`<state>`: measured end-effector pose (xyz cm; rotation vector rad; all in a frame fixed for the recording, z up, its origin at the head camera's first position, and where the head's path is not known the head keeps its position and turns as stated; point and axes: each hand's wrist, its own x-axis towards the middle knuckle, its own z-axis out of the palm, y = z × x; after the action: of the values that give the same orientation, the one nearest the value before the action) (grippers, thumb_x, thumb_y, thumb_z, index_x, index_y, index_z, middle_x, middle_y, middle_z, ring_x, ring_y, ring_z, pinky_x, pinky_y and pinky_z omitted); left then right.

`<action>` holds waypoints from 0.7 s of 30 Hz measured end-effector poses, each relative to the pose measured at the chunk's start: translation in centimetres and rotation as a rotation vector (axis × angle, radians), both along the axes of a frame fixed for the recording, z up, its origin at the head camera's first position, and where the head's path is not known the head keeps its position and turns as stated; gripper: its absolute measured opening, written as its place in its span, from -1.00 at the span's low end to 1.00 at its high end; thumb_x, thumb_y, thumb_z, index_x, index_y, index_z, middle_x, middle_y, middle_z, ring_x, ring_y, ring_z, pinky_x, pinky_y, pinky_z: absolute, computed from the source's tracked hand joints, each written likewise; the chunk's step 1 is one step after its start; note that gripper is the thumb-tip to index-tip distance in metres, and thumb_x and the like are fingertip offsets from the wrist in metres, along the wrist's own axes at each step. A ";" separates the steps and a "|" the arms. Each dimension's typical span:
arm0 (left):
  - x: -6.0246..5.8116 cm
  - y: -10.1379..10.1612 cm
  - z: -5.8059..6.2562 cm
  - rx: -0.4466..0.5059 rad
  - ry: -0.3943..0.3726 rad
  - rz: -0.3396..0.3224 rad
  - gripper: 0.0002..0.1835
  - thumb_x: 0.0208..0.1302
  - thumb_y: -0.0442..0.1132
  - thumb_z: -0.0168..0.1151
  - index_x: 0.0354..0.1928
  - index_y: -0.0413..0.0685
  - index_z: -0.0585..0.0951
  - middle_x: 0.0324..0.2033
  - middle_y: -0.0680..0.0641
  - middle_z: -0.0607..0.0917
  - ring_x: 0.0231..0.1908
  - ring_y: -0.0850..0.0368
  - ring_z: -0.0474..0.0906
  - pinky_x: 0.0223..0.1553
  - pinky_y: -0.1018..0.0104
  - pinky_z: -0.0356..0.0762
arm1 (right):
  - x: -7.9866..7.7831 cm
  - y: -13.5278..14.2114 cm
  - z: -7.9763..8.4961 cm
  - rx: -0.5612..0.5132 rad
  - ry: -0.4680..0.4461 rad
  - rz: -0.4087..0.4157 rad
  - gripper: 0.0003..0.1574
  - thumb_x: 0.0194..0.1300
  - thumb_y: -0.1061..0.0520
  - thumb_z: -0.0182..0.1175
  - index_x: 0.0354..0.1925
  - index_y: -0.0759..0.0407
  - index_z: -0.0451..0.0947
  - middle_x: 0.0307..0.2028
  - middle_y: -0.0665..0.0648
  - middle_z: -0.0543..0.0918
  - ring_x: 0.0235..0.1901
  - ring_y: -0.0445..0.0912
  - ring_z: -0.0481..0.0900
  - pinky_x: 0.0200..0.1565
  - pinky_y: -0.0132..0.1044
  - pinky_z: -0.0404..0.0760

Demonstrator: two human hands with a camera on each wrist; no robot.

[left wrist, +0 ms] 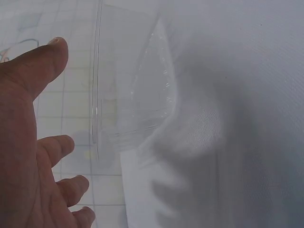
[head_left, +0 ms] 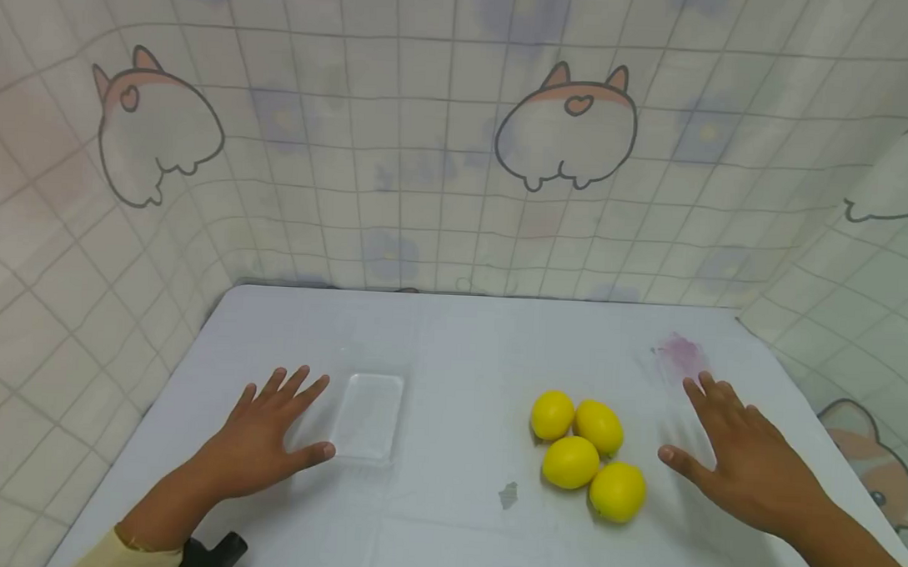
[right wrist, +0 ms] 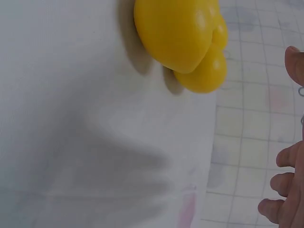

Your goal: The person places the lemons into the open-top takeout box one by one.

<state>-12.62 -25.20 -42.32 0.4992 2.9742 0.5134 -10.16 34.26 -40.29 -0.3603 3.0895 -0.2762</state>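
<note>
A clear plastic box (head_left: 368, 418) stands on the white table, left of centre. Beside its left wall is my left hand (head_left: 268, 440), palm down with spread fingers and holding nothing. In the left wrist view the see-through box (left wrist: 152, 80) lies past the thumb and fingertips. Several yellow lemons (head_left: 571, 463) sit bunched together right of the middle. To the right of them hovers my right hand (head_left: 751, 465), its fingers extended and nothing in its grasp. The right wrist view shows the lemons (right wrist: 175, 33) at the top and part of the hand (right wrist: 292, 185) along the right edge.
A pink stain (head_left: 680, 353) marks the table (head_left: 460, 334) beyond the right hand, and a small grey patch (head_left: 508, 495) lies near the lemons. Checked curtains (head_left: 398, 165) with cartoon animals enclose the table at the back and both sides.
</note>
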 end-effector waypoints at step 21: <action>0.2 -0.7 -1.9 0.033 -0.001 0.014 0.03 0.24 0.46 0.22 0.60 0.07 0.22 0.52 -0.31 0.23 0.52 -0.46 -0.11 0.39 -0.49 -0.19 | 0.8 -2.1 -1.4 -0.034 -0.038 0.004 0.28 0.33 -0.59 0.06 0.61 0.21 0.01 0.54 0.38 0.12 0.42 0.42 0.17 0.29 0.46 0.18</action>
<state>-12.44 -25.85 -44.25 0.4805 2.9753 0.5640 -9.34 32.17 -41.73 -0.3582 3.0494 -0.3312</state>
